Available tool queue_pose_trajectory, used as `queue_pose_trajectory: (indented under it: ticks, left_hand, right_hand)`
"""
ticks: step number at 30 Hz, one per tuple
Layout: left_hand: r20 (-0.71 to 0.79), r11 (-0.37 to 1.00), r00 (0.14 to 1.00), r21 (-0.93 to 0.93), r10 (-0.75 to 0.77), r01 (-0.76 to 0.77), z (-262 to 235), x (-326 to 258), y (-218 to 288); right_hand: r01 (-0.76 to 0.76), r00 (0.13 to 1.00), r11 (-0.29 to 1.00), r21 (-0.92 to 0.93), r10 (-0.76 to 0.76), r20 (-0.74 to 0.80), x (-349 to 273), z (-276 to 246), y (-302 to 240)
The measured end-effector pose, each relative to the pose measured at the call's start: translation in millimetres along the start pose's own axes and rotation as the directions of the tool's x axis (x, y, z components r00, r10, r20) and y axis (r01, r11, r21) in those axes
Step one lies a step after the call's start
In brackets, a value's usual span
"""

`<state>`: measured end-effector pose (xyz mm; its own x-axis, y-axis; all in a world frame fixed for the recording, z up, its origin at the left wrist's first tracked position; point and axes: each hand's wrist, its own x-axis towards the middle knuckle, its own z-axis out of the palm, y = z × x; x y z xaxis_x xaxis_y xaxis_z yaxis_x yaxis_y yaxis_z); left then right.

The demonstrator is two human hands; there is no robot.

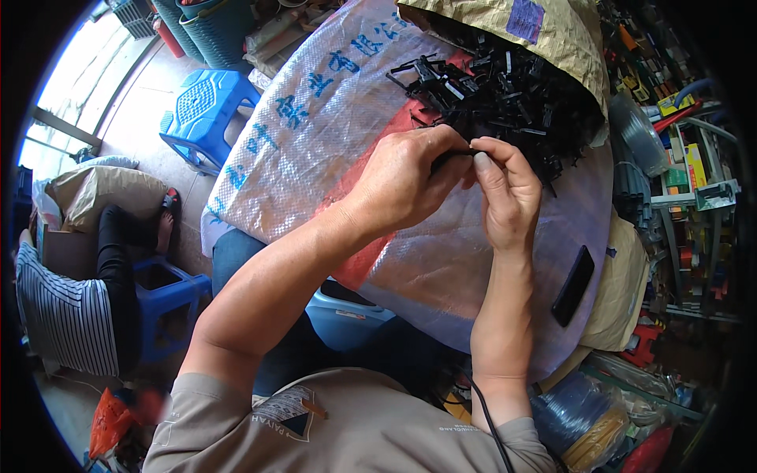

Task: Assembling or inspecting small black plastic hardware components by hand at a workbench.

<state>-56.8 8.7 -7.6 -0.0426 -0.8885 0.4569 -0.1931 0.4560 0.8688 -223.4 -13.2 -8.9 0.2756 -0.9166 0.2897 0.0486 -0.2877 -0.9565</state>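
Observation:
My left hand is closed around a small, thin black part, its exact kind hard to make out. At the other end of that part, my right hand pinches it between thumb and fingertips. Both hands meet above a white woven plastic sheet with a red stripe and blue lettering. Just beyond them, a heap of small black plastic parts spills from the mouth of a tan sack. My left fingers partly hide the held part.
A dark phone-like slab lies at the sheet's right side. Shelves crowded with tools and a coil of clear tubing stand farther right. Blue stools are on the left, where another person in a striped top sits.

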Motion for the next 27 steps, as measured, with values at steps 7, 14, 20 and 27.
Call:
queue_pose_trajectory:
  ticks: [7,14,20,27]
  left_hand:
    - [-0.068,0.993,0.992,0.062,0.103,-0.098,8,-3,0]
    - [-0.041,1.0,0.999,-0.005,0.022,-0.022,5,-5,5]
    - [0.303,0.68,0.815,-0.449,-0.494,0.579,-16,2,14]
    - [0.239,0.989,0.964,-0.06,-0.113,0.131,-16,-11,-1]
  right_hand:
    - [0.016,1.0,0.994,0.109,-0.017,0.014,-1,-2,4]
    - [0.033,0.999,0.992,0.123,-0.037,0.034,-1,-4,1]
    - [-0.153,0.978,0.988,0.0,0.151,0.147,-3,-13,-17]
    - [-0.324,0.907,0.942,-0.091,0.336,0.254,-4,-16,-16]
